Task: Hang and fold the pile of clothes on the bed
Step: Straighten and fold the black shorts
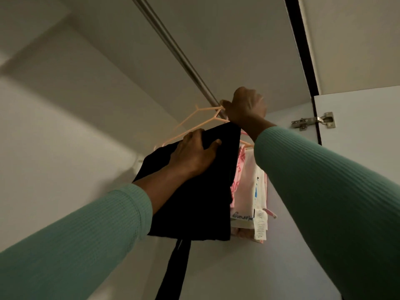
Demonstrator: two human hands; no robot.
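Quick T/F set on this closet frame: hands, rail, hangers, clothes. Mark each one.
1. The right hand is closed at the rail, at the top of a hanger. True.
2. The left hand hangs free, touching nothing. False: it rests on the black garment.
3. The black garment is white with pink print. False: that is the garment hanging behind it; this one is plain black.
4. The hangers are peach-pink. True.
5. A metal hinge sits on the door at right. True.
6. Both sleeves are red. False: the sleeves are green.
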